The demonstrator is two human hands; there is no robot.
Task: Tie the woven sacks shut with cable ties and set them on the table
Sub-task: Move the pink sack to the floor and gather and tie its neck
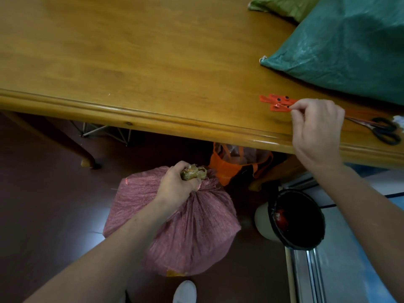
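A pink woven sack (190,228) stands on the floor in front of the wooden table (135,68). My left hand (178,184) grips its gathered neck, with a bunch of the inner lining sticking out above my fist. On the table's right side lies a small pile of orange cable ties (276,102). My right hand (317,130) reaches over the table edge and pinches one of these ties between thumb and fingertips. A dark green woven sack (349,47) lies on the table at the back right, with a lighter green sack (282,6) behind it.
Black-handled scissors (384,130) lie on the table to the right of my right hand. Under the table stands an orange bag (231,169). A black-lined bin (297,219) sits on the floor to the right of the pink sack. My white shoe (184,291) shows below.
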